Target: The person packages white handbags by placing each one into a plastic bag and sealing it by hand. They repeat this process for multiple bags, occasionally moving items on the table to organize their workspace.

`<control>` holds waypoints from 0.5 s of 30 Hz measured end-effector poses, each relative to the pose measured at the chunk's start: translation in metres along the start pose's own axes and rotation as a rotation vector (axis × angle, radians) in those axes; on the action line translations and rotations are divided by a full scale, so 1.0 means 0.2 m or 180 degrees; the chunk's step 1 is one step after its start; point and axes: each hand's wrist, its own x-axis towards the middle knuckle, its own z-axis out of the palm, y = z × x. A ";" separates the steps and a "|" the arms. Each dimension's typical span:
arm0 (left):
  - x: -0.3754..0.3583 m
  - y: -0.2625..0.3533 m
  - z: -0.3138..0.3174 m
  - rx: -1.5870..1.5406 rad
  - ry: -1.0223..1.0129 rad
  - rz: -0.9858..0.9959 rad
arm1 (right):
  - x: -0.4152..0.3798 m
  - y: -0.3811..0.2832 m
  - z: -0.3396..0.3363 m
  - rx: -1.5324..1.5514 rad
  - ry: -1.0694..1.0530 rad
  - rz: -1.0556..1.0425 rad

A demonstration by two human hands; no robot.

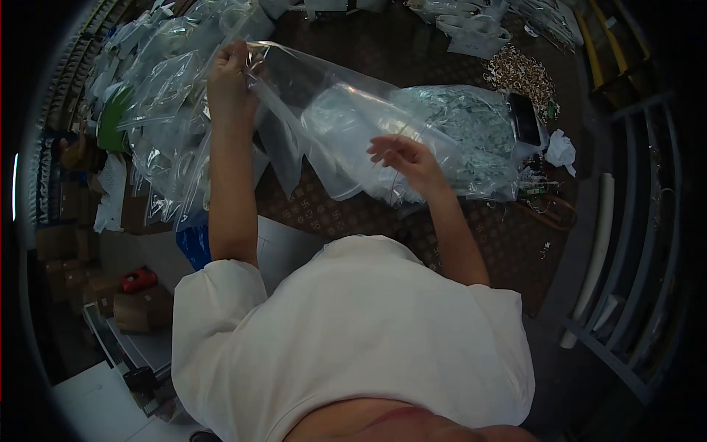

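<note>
Head view: the left hand [230, 74] pinches the top edge of a clear, floppy plastic bag [331, 118], its contents unclear. The right hand [406, 158], fingers loosely spread, touches its lower side. Beyond lies a clear bag of pale green pieces [471, 132].

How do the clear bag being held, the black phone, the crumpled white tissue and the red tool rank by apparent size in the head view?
1. clear bag
2. black phone
3. crumpled white tissue and red tool look alike; fisheye edges make ranking unsure.

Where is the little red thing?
In the head view, the red thing lies low on the left, among brown cardboard boxes, below the pile of clear plastic bags and left of the person's left arm.
</note>
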 end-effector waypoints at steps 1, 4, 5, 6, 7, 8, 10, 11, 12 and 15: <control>0.00 -0.04 -0.06 0.0030 0.0346 -0.0056 | 0.00 0.04 0.06 0.0088 -0.0117 0.0045; 0.01 -0.11 -0.22 -0.0022 0.0804 -0.0129 | 0.03 0.26 0.15 -0.0018 -0.0341 -0.0045; 0.01 -0.12 -0.25 -0.0109 0.0910 -0.0143 | 0.03 0.28 0.17 -0.0220 -0.0446 -0.0184; 0.01 -0.13 -0.27 -0.0123 0.0937 -0.0147 | 0.03 0.29 0.17 -0.0227 -0.0459 -0.0157; 0.02 -0.15 -0.29 -0.0191 0.1046 -0.0295 | 0.04 0.29 0.17 -0.0171 -0.0303 0.0300; 0.01 -0.15 -0.30 -0.0260 0.1155 -0.0441 | 0.05 0.28 0.17 -0.0118 -0.0147 0.0756; -0.01 -0.17 -0.31 0.0209 0.1744 -0.0389 | 0.07 0.24 0.11 -0.0043 0.0495 0.0814; -0.02 -0.19 -0.30 0.0703 0.2285 -0.0341 | 0.09 0.22 0.06 0.0042 0.1163 0.0826; -0.04 -0.21 -0.27 0.0693 0.2269 -0.0332 | 0.09 0.22 0.00 0.0033 0.1168 0.0807; -0.27 -0.36 -0.10 0.2634 0.1403 0.1471 | 0.08 0.27 -0.14 -0.0429 0.2079 0.0831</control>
